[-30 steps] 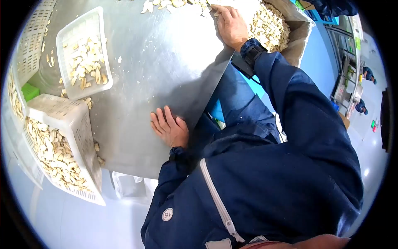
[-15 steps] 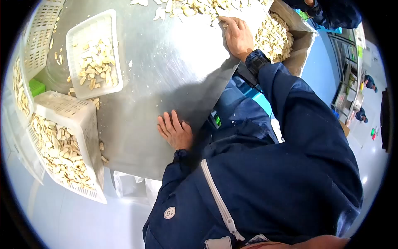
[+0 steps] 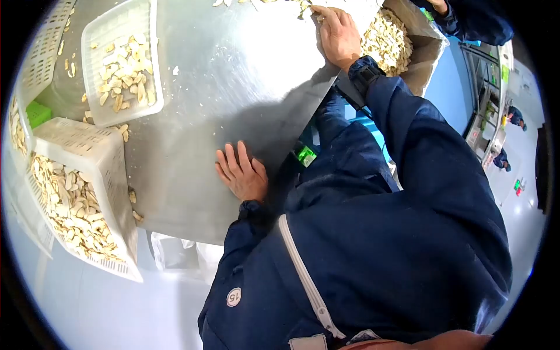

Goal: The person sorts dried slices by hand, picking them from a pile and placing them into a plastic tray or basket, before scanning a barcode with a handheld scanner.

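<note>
My left hand (image 3: 242,175) lies palm down on the bare metal table (image 3: 186,146), fingers spread and holding nothing. Near the table's right edge, my right hand (image 3: 341,39) rests with its fingers pointing up and left, beside some pale slices (image 3: 305,8) at the top; nothing shows in its grasp. A dark watch (image 3: 367,73) is on that wrist. Just right of this hand, a lined box (image 3: 429,52) holds a heap of slices (image 3: 386,44). A white tray (image 3: 158,58) with sliced pieces (image 3: 125,73) stands at the upper left of the table.
A white basket (image 3: 111,175) full of slices stands at the table's left edge, with another perforated basket (image 3: 46,49) above it. A green object (image 3: 38,114) sits between them. Another person's hand and dark sleeve (image 3: 478,20) show at the top right. Racks (image 3: 490,99) stand beyond.
The view has shifted, so the tray, baskets and table appear farther up and left. Fewer slices show at the top edge. My hands keep nearly the same poses.
</note>
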A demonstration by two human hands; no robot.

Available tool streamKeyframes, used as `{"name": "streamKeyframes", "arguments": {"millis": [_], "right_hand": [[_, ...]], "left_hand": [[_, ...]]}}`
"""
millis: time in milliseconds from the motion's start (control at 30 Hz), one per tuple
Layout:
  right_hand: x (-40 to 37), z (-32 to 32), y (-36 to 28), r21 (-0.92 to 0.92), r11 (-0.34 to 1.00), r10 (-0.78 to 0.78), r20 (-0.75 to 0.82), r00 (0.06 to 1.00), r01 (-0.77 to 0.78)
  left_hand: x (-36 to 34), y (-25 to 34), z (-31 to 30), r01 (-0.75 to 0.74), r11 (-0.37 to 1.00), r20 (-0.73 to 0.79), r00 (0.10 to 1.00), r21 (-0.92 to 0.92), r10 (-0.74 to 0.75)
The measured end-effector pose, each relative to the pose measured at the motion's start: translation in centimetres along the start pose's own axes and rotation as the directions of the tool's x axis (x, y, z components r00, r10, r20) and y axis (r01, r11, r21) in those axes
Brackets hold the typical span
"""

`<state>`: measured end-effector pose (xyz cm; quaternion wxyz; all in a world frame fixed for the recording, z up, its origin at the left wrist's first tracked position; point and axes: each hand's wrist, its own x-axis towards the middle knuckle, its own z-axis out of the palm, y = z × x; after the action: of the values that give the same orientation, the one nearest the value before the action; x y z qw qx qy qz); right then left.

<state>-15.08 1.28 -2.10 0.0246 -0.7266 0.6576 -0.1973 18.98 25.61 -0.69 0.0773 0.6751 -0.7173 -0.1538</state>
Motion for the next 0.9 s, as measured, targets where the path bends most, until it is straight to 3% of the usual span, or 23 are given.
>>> {"name": "streamKeyframes", "arguments": {"millis": [200,333,467,567,667,700,800,867,900], "right_hand": [[0.2,-0.3,-0.3,0.019,1.000,-0.021,-0.003,1.000,0.021],[0.5,-0.5,-0.4,0.154,0.984,0.074,0.093,0.993,-0.088],[0.4,-1.7,0.1,0.270,0.961,0.037,0.105,0.994,-0.065],[0.4,-2.2,0.9,0.402,0.913,0.036,0.098,0.995,-0.073],[0.7,-2.2,3.2,0.608,0.790,-0.042,0.173,0.984,-0.073],[0.9,-2.6,4.2,0.672,0.737,-0.081,0.187,0.979,-0.067],[0.1,-8.1,9.8,0.756,0.595,-0.144,0.435,0.889,-0.273],[-0.8,-15.1,13.9,0.662,0.630,-0.104,0.590,0.801,-0.406],[-2.8,-16.0,16.0,0.590,0.702,-0.013,0.570,0.822,-0.399]], "left_hand": [[0.1,0.2,0.3,-0.019,0.998,-0.044,0.999,0.068,0.022],[0.1,-0.3,1.2,-0.041,0.986,-0.096,0.994,0.160,0.057],[0.7,0.6,0.6,-0.041,0.984,-0.065,0.996,0.171,0.053],[1.7,4.0,0.0,0.095,0.978,-0.075,0.994,0.187,-0.083],[4.6,9.4,-0.9,0.414,0.910,0.046,0.910,-0.001,-0.413],[5.9,11.2,-1.2,0.355,0.933,0.050,0.934,-0.062,-0.353],[11.2,18.0,-1.0,0.152,0.952,0.059,0.988,-0.265,-0.141],[15.9,25.5,-2.4,0.212,0.738,0.216,0.972,-0.641,-0.092],[18.2,28.6,-3.1,0.136,0.714,0.208,0.978,-0.686,0.013]]}}
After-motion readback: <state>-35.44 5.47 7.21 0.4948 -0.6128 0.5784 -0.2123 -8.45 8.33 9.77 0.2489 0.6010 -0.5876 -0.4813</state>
